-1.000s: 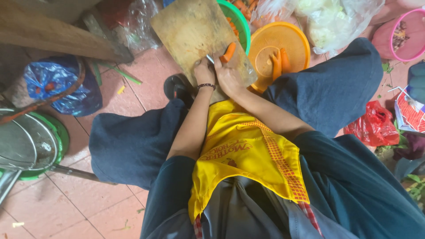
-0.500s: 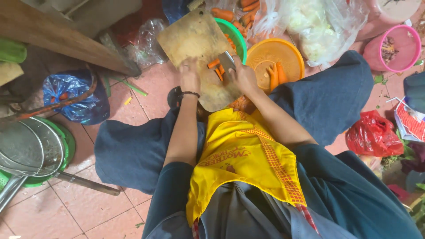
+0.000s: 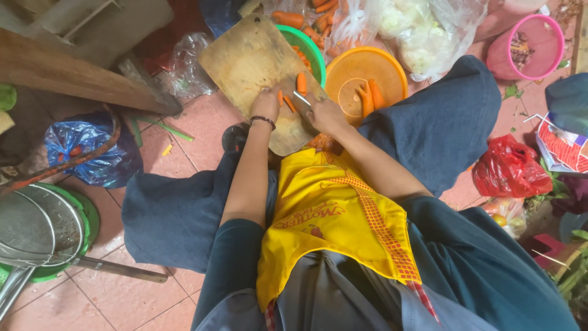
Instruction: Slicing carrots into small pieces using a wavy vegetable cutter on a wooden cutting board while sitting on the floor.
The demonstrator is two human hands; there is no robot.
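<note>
Head view: the person sits low over a tiled floor, knees wide in dark blue trousers, a yellow apron [image 3: 334, 227] hanging between them. A worn wooden cutting board [image 3: 251, 61] lies on the floor just ahead. The left hand [image 3: 265, 103], with a dark beaded bracelet at the wrist, presses down on the board with fingers curled onto a carrot piece [image 3: 280, 98], holding it flat. The right hand [image 3: 324, 114] is closed around the handle of a small knife [image 3: 301, 98], whose blade angles toward the carrot between the two hands. A second, stubbier carrot piece [image 3: 301, 83] lies on the board just beyond the blade.

By the look of it the cutting is partly done — a green bowl [image 3: 309, 46] touching the board's far edge already holds carrot bits, and an orange colander [image 3: 366, 76] beside it holds a few whole peeled carrots [image 3: 370, 97], apparently waiting. More carrots show in a clear plastic bag [image 3: 306, 15] at the top, so a fair amount seems left.

Off to the side: a blue plastic bag [image 3: 86, 147], a wire-mesh strainer [image 3: 40, 227] on a green plate, a red bag [image 3: 508, 171], a pink bucket [image 3: 530, 46] with scraps, and bagged pale vegetables [image 3: 422, 30] — cabbage, perhaps.
</note>
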